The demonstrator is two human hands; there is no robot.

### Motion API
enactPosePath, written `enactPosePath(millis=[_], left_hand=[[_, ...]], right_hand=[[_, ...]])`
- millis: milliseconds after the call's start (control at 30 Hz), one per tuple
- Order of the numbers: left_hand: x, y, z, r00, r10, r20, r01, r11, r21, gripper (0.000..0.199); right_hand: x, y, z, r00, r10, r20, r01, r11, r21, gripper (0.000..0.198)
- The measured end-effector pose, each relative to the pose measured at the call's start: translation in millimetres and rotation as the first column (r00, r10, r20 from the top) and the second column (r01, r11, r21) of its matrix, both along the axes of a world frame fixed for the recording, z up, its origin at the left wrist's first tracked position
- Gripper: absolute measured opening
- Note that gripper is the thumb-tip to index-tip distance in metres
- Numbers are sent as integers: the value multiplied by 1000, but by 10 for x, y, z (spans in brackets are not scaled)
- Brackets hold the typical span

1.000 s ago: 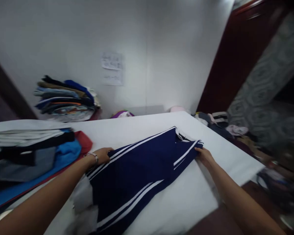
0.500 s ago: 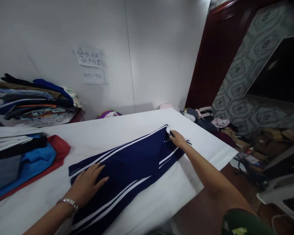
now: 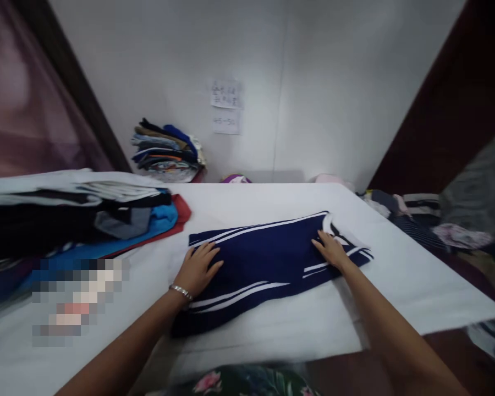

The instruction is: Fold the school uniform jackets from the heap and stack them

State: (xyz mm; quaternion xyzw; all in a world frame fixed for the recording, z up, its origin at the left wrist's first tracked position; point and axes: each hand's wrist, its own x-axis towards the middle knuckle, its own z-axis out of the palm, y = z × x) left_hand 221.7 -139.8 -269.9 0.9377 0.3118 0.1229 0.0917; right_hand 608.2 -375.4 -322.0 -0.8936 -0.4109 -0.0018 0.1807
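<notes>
A navy garment with white stripes [image 3: 264, 253] lies partly folded across the white-topped table, its white-edged end to the right. My left hand [image 3: 198, 268], with a silver band at the wrist, rests flat on the garment's left end, fingers spread. At the other end, my right hand [image 3: 333, 252] lies on the cloth beside the white edging [image 3: 327, 223], its fingers apart and nothing gripped between them. Whether the garment is a top or trousers I cannot tell.
At left is a heap of folded clothes [image 3: 124, 220] in white, black, blue and red. A taller clothes stack [image 3: 167, 148] stands by the wall under paper signs [image 3: 225, 107]. More clothes [image 3: 421, 212] lie beyond the table's right edge. One patch at lower left is pixelated.
My right hand has let go of the white-edged end and now lies on the cloth. The view has swung left, bringing more of the clothes heap into sight. My left hand stays on the garment.
</notes>
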Motion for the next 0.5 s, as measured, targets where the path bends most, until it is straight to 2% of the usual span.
enactPosePath(millis=[100, 167, 233, 333, 400, 500], left_hand=[[-245, -4, 10, 972, 211, 100, -208, 977, -36, 46], [-432, 23, -10, 934, 332, 132, -323, 942, -90, 49], [-584, 56, -31, 883, 453, 122, -427, 884, -190, 51], [-690, 100, -35, 812, 580, 65, -522, 771, -365, 56], [-686, 125, -22, 778, 627, 35, -555, 714, -427, 61], [-641, 172, 5, 739, 674, 5, -588, 648, -485, 74]], right_hand=[[-13, -86, -205, 1000, 20, 11, -20, 1000, 7, 50], [-56, -77, -221, 1000, -12, 17, 10, 996, 83, 51], [-190, -1, -111, 999, 15, 40, -23, 979, 201, 54], [-595, 214, 186, 974, 217, 59, -224, 921, 318, 53], [-938, 388, 352, 929, 366, 50, -362, 877, 317, 52], [-1373, 614, 397, 867, 499, -1, -490, 852, 184, 53]])
